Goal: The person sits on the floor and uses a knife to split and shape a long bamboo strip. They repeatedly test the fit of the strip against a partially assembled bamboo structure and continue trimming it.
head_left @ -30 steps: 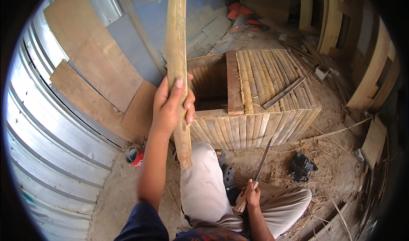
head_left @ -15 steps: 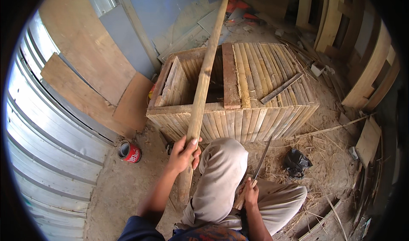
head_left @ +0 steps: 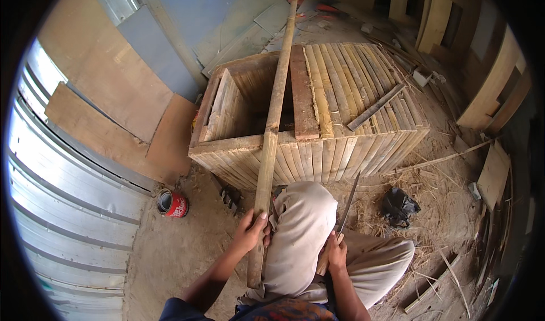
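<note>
My left hand is wrapped round the lower part of a long bamboo pole, beside my raised knee. The pole slants away over the open side of a slatted bamboo box, its far end near the back wall. My right hand grips the wooden handle of a long knife beside my bent leg, with the narrow dark blade pointing up and away. A short flat strip lies on the slatted top of the box, right of a reddish-brown board.
On the left, a red can stands near a corrugated metal wall and leaning plywood. To the right, a black plastic bag sits among shavings. Wooden frames lean at the far right.
My left hand has come lower and nearer to me with the pole, and the pole's far end has dropped. The knife stays in my right hand, nearly where it was.
</note>
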Demonstrator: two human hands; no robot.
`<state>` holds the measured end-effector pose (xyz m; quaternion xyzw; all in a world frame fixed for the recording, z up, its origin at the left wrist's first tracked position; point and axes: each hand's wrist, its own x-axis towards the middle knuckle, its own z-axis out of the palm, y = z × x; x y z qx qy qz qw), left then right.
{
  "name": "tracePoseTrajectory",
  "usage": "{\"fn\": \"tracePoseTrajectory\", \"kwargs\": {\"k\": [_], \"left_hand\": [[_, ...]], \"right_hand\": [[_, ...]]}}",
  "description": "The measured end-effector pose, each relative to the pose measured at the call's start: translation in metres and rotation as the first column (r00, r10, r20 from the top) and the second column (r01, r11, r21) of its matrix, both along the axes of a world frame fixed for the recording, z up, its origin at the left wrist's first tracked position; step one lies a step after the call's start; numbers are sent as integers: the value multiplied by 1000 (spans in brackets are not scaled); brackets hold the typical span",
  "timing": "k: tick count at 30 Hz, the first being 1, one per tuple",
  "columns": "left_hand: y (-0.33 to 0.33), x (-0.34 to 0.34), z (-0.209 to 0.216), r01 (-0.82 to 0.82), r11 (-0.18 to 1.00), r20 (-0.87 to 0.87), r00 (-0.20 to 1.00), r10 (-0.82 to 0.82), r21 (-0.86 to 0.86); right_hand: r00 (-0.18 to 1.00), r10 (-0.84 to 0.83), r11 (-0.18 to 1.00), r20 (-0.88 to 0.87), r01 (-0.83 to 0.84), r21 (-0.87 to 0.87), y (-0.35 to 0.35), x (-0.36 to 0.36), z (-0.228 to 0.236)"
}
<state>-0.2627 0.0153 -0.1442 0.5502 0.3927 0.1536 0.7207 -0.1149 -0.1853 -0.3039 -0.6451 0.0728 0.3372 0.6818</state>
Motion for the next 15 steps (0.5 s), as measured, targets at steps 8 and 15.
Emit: {"fn": "tracePoseTrajectory", "kwargs": {"k": [8,15], "left_hand": [[18,-21,-6,120,992,107,987,-116,-33],[102,-49,7,473,875,-15,879,-477,-106]], "right_hand": [[999,25,999,-30,-26,-29,-4,0,4],[996,40,998,-74,-36,44,-10,2,-1]]}}
